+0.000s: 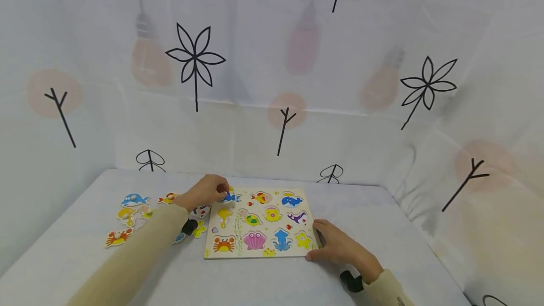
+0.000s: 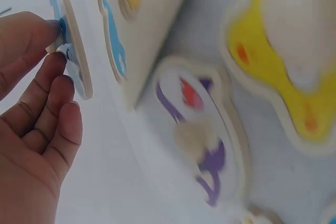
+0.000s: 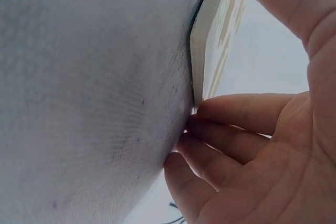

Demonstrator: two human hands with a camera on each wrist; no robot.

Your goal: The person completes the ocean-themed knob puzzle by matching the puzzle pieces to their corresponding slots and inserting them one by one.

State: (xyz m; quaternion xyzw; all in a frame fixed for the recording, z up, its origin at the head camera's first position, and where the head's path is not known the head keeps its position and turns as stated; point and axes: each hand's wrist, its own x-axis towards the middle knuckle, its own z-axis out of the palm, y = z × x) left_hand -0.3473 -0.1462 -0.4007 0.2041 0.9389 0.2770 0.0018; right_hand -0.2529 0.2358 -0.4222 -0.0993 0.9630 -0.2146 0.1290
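Note:
My left hand (image 1: 206,190) is at the upper left corner of a wooden sea-animal puzzle board (image 1: 272,225). Its thumb and fingertips pinch a blue puzzle piece (image 2: 79,66), seen nearly edge-on in the left wrist view and held clear of the board. Which animal it shows cannot be told. My right hand (image 1: 337,244) holds the board's lower right corner, thumb at the front and fingers along the right edge. In the right wrist view those fingers (image 3: 231,114) touch the board's side and the white cloth.
Left of the board lie loose knobbed pieces: a blue whale (image 1: 135,199), a crab (image 1: 119,237), a red-and-yellow fish (image 1: 167,198), a yellow star (image 1: 199,229) and several others. A purple-and-white piece (image 2: 197,135) lies close by the board's left edge. A printed cloth backdrop (image 1: 255,131) stands behind.

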